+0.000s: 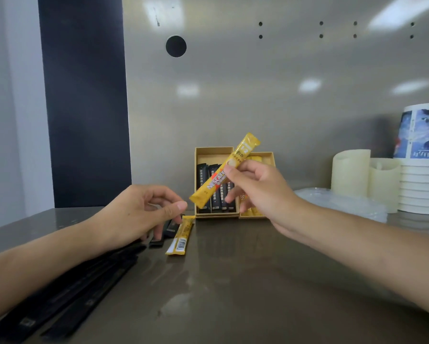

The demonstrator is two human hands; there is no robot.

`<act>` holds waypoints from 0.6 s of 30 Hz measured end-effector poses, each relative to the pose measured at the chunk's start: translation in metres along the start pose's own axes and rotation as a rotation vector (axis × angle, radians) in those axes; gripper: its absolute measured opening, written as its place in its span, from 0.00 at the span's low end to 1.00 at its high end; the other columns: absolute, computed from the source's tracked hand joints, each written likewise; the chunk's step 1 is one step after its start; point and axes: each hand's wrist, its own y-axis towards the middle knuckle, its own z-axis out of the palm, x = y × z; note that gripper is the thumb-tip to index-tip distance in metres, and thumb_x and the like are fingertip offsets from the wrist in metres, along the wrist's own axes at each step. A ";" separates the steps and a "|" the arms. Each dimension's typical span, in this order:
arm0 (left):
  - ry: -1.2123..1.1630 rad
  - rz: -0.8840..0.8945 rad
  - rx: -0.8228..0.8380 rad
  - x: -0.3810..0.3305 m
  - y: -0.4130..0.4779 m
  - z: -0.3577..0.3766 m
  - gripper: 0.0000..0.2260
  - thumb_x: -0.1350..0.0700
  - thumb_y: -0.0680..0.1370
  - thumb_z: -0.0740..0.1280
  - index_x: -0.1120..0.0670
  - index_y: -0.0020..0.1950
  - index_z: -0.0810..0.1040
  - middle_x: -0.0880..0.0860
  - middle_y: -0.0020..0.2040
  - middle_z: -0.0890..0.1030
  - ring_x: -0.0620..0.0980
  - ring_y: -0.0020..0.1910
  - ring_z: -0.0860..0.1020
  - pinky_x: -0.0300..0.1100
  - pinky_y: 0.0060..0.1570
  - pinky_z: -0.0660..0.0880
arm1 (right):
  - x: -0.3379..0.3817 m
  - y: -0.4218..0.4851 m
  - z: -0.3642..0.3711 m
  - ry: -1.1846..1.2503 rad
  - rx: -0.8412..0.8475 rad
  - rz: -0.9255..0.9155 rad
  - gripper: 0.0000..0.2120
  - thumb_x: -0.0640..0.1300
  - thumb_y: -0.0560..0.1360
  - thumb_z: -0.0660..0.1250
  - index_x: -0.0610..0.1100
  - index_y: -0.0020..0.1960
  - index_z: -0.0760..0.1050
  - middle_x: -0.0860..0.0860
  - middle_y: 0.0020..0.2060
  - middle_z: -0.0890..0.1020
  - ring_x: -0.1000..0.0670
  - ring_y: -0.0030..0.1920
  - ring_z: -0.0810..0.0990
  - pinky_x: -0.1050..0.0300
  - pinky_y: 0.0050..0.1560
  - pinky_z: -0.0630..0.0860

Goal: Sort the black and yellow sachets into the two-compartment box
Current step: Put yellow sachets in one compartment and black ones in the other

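Note:
My right hand (pixel 255 187) pinches a yellow sachet (pixel 215 182) held tilted in the air in front of the two-compartment cardboard box (pixel 213 151). Several black sachets (pixel 203 180) stand in the box's left compartment, and yellow sachets (pixel 254 212) lie in the right one, mostly hidden by my hand. My left hand (pixel 139 212) hovers over the counter with fingers apart, holding nothing. Just below it lie a second yellow sachet (pixel 179 235) and a few loose black sachets (pixel 168 229). More black sachets (pixel 79 291) stretch under my left forearm.
The steel counter (pixel 233 281) ends at a steel back wall. At the right stand two cream candles (pixel 352 170), a stack of paper cups (pixel 419 184) and a clear plastic sheet (pixel 340 199). A dark panel rises at the back left.

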 end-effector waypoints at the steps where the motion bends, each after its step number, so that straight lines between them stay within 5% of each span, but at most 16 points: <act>1: 0.020 -0.005 -0.008 0.001 0.000 0.000 0.09 0.48 0.77 0.70 0.53 0.48 0.84 0.53 0.43 0.87 0.48 0.28 0.78 0.39 0.25 0.73 | 0.000 0.003 -0.007 -0.025 -0.030 0.008 0.10 0.47 0.81 0.67 0.40 0.56 0.79 0.51 0.44 0.86 0.54 0.32 0.82 0.62 0.24 0.73; 9: 0.096 -0.026 -0.042 0.004 0.001 -0.004 0.09 0.48 0.79 0.69 0.52 0.46 0.84 0.50 0.42 0.87 0.49 0.29 0.79 0.36 0.25 0.73 | -0.012 0.028 -0.055 -0.371 -0.220 0.043 0.09 0.49 0.82 0.65 0.43 0.53 0.77 0.47 0.39 0.83 0.53 0.28 0.78 0.59 0.25 0.75; 18: 0.159 -0.016 -0.025 0.008 0.002 -0.006 0.08 0.48 0.79 0.69 0.50 0.45 0.84 0.48 0.42 0.87 0.49 0.29 0.80 0.35 0.27 0.75 | -0.029 0.040 -0.077 -0.703 -0.259 0.057 0.07 0.46 0.79 0.70 0.42 0.51 0.79 0.48 0.35 0.85 0.52 0.32 0.83 0.57 0.38 0.83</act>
